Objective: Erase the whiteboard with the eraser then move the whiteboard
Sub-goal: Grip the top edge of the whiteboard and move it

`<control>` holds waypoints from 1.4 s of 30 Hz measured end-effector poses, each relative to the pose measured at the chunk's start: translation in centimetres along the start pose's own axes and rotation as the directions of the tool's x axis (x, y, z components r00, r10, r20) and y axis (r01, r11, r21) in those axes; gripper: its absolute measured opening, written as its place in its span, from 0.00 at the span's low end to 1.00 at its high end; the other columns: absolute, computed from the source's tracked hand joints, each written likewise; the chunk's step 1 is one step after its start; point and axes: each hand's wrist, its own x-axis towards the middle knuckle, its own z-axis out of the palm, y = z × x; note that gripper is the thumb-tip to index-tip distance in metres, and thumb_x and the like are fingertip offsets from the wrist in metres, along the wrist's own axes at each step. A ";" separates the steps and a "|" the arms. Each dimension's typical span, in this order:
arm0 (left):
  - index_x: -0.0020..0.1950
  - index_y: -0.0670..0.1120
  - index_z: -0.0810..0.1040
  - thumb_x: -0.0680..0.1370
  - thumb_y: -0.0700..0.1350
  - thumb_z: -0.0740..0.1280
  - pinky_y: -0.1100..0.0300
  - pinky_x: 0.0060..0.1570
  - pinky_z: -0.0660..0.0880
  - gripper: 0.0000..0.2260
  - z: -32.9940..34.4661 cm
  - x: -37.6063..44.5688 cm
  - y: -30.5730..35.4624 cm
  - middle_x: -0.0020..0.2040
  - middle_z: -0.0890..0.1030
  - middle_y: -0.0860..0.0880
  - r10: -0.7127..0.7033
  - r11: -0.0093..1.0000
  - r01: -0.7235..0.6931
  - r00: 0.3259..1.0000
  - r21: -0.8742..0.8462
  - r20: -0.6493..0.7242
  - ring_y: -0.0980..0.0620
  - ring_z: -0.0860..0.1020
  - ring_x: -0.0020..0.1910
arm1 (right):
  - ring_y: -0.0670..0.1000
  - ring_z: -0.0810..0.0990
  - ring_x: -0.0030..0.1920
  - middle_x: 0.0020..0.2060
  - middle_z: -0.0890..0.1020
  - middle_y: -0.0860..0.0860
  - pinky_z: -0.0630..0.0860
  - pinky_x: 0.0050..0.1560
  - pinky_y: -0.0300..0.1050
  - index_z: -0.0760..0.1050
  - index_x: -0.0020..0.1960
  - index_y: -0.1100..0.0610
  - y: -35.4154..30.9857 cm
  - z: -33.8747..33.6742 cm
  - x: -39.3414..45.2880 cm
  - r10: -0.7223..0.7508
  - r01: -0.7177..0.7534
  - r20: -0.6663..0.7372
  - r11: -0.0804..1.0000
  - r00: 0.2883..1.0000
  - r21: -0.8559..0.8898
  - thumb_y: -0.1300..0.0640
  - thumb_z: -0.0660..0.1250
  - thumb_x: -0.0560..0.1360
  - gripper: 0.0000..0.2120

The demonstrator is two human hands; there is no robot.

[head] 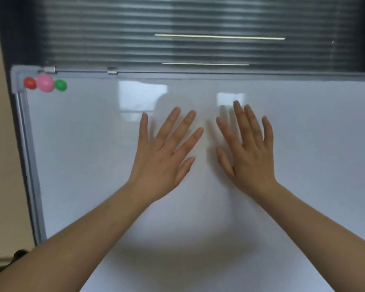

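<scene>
Whiteboard [89, 165]: white, glossy, grey-framed, with nothing written on the part I see; reflections show above my fingertips.
Position: it spreads behind and around both my hands.
Left hand [162, 163]: fingers straight and spread, holding nothing.
Right hand [249, 157]: likewise spread, just beside my left.
Magnets [45, 83]: red, pink, green, far up-left of my left hand.

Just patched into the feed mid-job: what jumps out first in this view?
Two bare hands, left hand and right hand, are spread open side by side in front of the middle of a whiteboard with no writing visible. At its top left corner sit a red magnet, a pink magnet and a green magnet. Dark blinds hang behind.
</scene>
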 end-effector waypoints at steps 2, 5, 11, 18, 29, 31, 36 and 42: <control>0.77 0.48 0.62 0.82 0.52 0.55 0.33 0.71 0.43 0.24 0.1 2.1 0.1 0.78 0.59 0.43 -0.014 0.999 0.014 1.000 0.035 0.022 0.41 0.54 0.77 | 0.59 0.55 0.76 0.76 0.58 0.60 0.51 0.74 0.61 0.56 0.77 0.52 0.8 0.3 1.2 0.004 -0.003 0.013 1.000 1.000 -0.016 0.46 0.51 0.82 0.25; 0.77 0.47 0.64 0.82 0.53 0.54 0.35 0.71 0.43 0.24 0.7 5.1 0.5 0.78 0.61 0.43 -0.039 0.995 0.036 0.999 0.090 0.036 0.41 0.54 0.77 | 0.58 0.55 0.76 0.76 0.58 0.59 0.52 0.74 0.62 0.59 0.76 0.53 2.2 0.8 2.3 0.002 -0.002 0.013 1.000 1.000 -0.019 0.44 0.49 0.82 0.26; 0.76 0.46 0.65 0.82 0.53 0.53 0.31 0.70 0.49 0.24 1.7 9.8 1.5 0.78 0.61 0.43 -0.092 0.986 0.084 0.994 0.147 0.052 0.41 0.57 0.77 | 0.58 0.56 0.76 0.76 0.59 0.59 0.53 0.73 0.62 0.61 0.76 0.53 6.3 1.1 4.5 0.071 -0.071 0.000 0.997 0.997 -0.010 0.42 0.50 0.81 0.27; 0.75 0.50 0.67 0.82 0.56 0.51 0.27 0.66 0.57 0.24 3.0 14.0 1.3 0.72 0.71 0.43 -0.188 0.975 0.168 0.973 0.147 0.132 0.39 0.68 0.72 | 0.59 0.56 0.76 0.76 0.59 0.59 0.50 0.73 0.65 0.59 0.76 0.53 11.4 1.0 5.7 0.087 -0.086 0.020 0.995 0.996 -0.054 0.39 0.48 0.80 0.29; 0.40 0.45 0.69 0.82 0.61 0.51 0.56 0.37 0.61 0.22 2.8 18.5 1.5 0.34 0.74 0.47 -0.422 0.905 0.405 0.892 0.128 0.163 0.44 0.70 0.35 | 0.59 0.77 0.37 0.40 0.80 0.54 0.69 0.40 0.48 0.76 0.62 0.56 16.7 0.2 8.7 -0.095 0.092 -0.047 0.994 0.994 -0.062 0.41 0.51 0.79 0.25; 0.39 0.46 0.68 0.82 0.62 0.50 0.57 0.36 0.60 0.23 2.5 18.7 1.4 0.34 0.74 0.48 -0.435 0.899 0.412 0.881 0.149 0.188 0.44 0.71 0.35 | 0.59 0.77 0.35 0.37 0.79 0.55 0.68 0.37 0.46 0.78 0.56 0.57 16.5 0.1 9.1 -0.103 0.101 -0.059 0.994 0.993 -0.043 0.41 0.52 0.79 0.23; 0.39 0.46 0.67 0.82 0.62 0.50 0.56 0.37 0.60 0.23 2.1 18.2 1.0 0.34 0.72 0.48 -0.433 0.900 0.413 0.881 0.138 0.189 0.45 0.69 0.36 | 0.59 0.74 0.34 0.33 0.76 0.55 0.66 0.36 0.46 0.77 0.47 0.58 15.4 0.4 9.5 -0.069 0.068 -0.091 0.998 0.993 -0.010 0.42 0.55 0.78 0.21; 0.39 0.47 0.65 0.82 0.62 0.51 0.55 0.38 0.61 0.21 2.0 17.8 0.8 0.35 0.72 0.48 -0.427 0.904 0.416 0.886 0.099 0.182 0.44 0.68 0.36 | 0.58 0.73 0.34 0.33 0.75 0.55 0.62 0.37 0.45 0.76 0.45 0.58 15.0 0.5 9.5 -0.053 0.052 -0.091 0.999 0.994 -0.011 0.42 0.56 0.77 0.21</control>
